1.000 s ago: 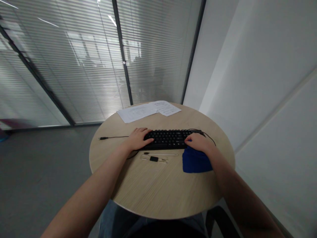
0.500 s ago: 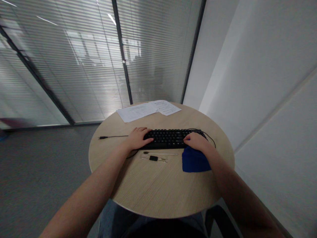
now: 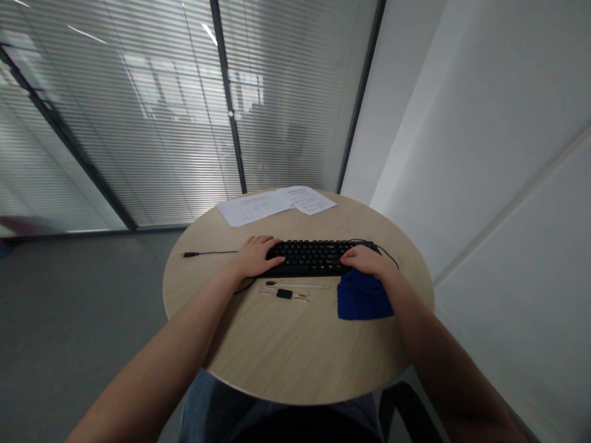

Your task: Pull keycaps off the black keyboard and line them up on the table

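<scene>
A black keyboard (image 3: 311,255) lies across the middle of the round table, its left end partly covered by my left hand (image 3: 253,255). The fingers there reach over the far side and the thumb lies along the near keys, gripping that end. My right hand (image 3: 364,258) is over the keyboard's right part, thumb and fingertips brought together at the keys; anything between them is too small to make out. Under the right wrist spreads a blue cloth (image 3: 362,298). Just in front of the keyboard lie a thin clear-handled brush (image 3: 300,285) and a small clear tool with a black middle (image 3: 284,294).
Printed papers (image 3: 272,205) lie at the table's far edge. A black cable with a plug (image 3: 190,254) stretches to the left, and another loop of cable (image 3: 392,258) curves behind the right hand. Glass with blinds (image 3: 175,123) stands behind the table, a white wall (image 3: 508,154) on the right.
The view has shifted slightly. My right fingertips have drawn closer together over the keys; the left hand stays at the keyboard's left end.
</scene>
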Demonstrator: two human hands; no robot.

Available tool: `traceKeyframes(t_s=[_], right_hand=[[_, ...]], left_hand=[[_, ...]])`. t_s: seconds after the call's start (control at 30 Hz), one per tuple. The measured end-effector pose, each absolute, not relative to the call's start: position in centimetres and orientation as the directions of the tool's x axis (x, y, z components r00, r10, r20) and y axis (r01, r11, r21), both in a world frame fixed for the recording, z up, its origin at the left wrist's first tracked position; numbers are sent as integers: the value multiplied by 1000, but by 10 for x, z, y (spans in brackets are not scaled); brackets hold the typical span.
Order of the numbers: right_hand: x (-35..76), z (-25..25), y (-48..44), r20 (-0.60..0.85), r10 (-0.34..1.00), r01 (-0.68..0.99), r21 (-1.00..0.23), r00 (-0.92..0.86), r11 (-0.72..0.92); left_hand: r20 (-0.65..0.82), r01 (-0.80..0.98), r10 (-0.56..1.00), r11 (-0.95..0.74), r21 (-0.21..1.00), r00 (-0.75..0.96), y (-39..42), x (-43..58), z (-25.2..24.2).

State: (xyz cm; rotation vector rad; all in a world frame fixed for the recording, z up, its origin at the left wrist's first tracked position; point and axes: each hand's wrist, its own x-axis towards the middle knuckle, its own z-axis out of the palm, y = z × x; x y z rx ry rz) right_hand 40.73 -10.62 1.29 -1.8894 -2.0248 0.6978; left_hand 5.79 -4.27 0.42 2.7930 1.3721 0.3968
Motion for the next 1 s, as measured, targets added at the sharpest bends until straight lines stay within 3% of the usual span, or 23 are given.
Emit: traceKeyframes(t_s=[0.6,0.73,1.0], right_hand=[[413,13,-111,-118,990,815,-579,-75,-7],[413,14,-110,-64,992,800,-598,-109,49],[402,20,-120,-16,976,892,-411,-216,190]], left_hand=[[210,771,780,-621,142,590,-44,58,7],[222,771,780,-620,145,586,-45,58,7],[218,767,776,-626,141,592,-45,58,6]])
